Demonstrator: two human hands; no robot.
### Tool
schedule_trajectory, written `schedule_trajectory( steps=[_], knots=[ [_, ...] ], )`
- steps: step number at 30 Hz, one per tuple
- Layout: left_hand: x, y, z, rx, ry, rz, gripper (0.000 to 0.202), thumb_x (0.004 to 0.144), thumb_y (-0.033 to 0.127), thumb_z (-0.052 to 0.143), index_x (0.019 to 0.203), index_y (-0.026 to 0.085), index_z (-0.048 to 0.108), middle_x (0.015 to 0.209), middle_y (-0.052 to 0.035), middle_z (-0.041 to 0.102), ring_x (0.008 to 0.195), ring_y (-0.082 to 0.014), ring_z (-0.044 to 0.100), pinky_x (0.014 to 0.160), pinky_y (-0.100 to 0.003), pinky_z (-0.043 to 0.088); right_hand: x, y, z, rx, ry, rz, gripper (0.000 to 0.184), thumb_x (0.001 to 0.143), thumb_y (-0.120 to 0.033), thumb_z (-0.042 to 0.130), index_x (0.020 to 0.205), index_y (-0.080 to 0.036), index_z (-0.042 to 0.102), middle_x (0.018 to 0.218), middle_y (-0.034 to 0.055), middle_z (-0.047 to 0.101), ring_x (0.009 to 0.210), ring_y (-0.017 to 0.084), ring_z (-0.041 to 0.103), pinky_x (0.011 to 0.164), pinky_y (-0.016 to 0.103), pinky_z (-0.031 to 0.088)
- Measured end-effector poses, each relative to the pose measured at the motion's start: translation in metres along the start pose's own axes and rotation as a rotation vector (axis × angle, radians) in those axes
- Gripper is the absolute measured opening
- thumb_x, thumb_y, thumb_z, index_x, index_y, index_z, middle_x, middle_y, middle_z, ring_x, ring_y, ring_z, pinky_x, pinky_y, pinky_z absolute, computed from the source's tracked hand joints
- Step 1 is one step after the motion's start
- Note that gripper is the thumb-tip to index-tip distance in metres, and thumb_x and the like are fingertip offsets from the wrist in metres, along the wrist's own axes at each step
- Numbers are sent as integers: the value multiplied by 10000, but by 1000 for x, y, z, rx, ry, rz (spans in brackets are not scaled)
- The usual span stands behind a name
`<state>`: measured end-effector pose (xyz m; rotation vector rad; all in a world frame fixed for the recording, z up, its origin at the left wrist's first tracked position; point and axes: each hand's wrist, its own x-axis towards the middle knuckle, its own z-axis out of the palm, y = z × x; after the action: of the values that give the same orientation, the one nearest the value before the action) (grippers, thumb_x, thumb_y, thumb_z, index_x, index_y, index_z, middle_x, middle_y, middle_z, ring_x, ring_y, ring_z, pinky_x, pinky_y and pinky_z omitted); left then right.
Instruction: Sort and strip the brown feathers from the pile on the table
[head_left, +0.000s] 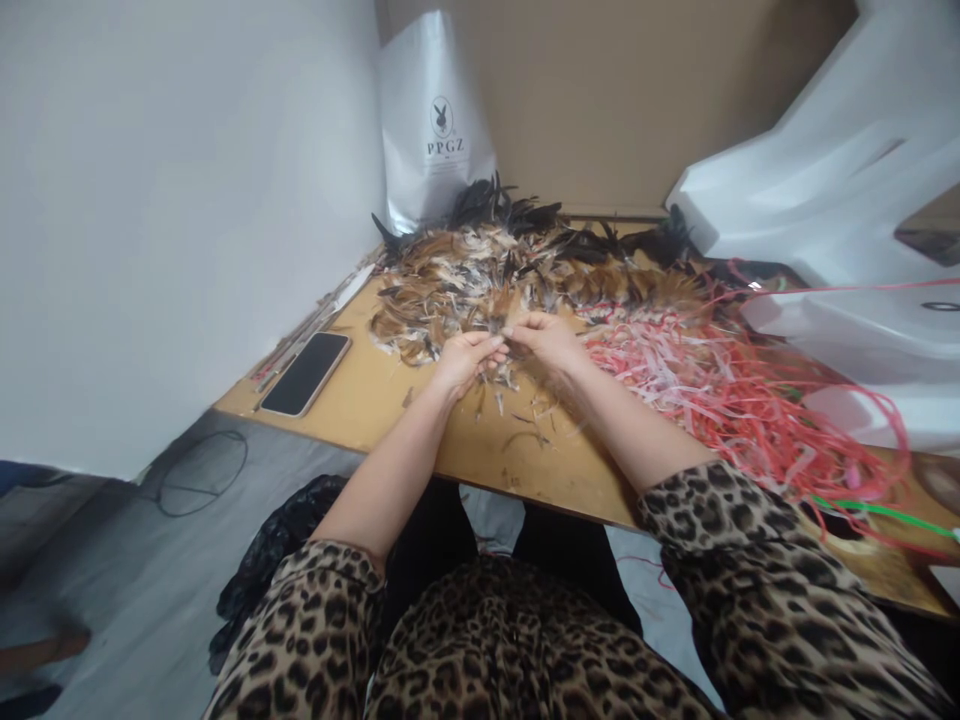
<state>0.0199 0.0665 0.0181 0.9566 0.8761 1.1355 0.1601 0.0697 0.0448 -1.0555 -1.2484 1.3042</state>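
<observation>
My left hand (471, 360) and my right hand (545, 338) meet over the near edge of a heap of brown and white feathers (442, 285). Both have thumb and fingers pinched together. Between the fingertips there seems to be a small feather (496, 322), partly hidden by the fingers and blending with the heap behind. Loose feather scraps (529, 415) lie on the wooden table (390, 420) just below my hands. Right of my right hand spreads a tangle of pink and red ribbon strips (697, 370).
A phone (306, 373) lies on the table's left side by the white wall. Black feathers (487, 205) sit at the back before a silver bag (427, 130). White plastic forms (810, 150) stand on the right, near a green strip (892, 517). A black bag (277, 550) is on the floor.
</observation>
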Motion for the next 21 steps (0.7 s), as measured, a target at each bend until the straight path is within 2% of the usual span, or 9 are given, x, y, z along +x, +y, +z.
schedule_trajectory(
  steps=[3,7,11,14,17,21],
  knots=[
    [0,-1,0,-5,-12,14,189,622,227,729,696,78,641,611,-38,640,493,-51,563,464,-135,413,1,4,2,57,-12,39,321,507,-391,739,593,-151,543,427,-66,457,409,47,360,428,200,266],
    [3,1,-5,-42,35,54,161,650,214,709,711,82,639,629,-36,644,490,-42,556,461,-131,410,5,8,-3,50,-45,48,322,546,-396,715,727,-156,601,450,-63,474,417,56,373,434,200,280],
    [7,6,-11,-178,153,86,97,699,174,667,737,93,631,658,-27,647,515,-31,559,473,-119,408,6,4,-15,-260,-171,-36,237,570,-342,693,673,-139,630,530,-21,563,497,75,452,525,221,371],
    [8,8,-14,-234,178,79,49,725,139,635,745,95,630,666,-23,646,518,-23,555,471,-109,401,6,3,-21,-541,-269,-108,172,602,-299,654,649,-134,653,620,8,624,580,99,515,607,232,408],
    [8,8,-14,-247,173,74,34,731,125,624,750,97,631,673,-24,647,518,-21,552,465,-105,393,5,6,-19,-688,-245,-148,194,655,-309,598,683,-133,674,638,13,637,588,106,527,599,223,404],
    [8,8,-13,-250,170,73,40,723,132,635,737,95,626,668,-21,642,511,-20,546,460,-106,391,4,14,-8,-830,-170,-103,254,678,-371,578,653,-135,668,595,15,625,550,105,513,533,208,373]
  ],
)
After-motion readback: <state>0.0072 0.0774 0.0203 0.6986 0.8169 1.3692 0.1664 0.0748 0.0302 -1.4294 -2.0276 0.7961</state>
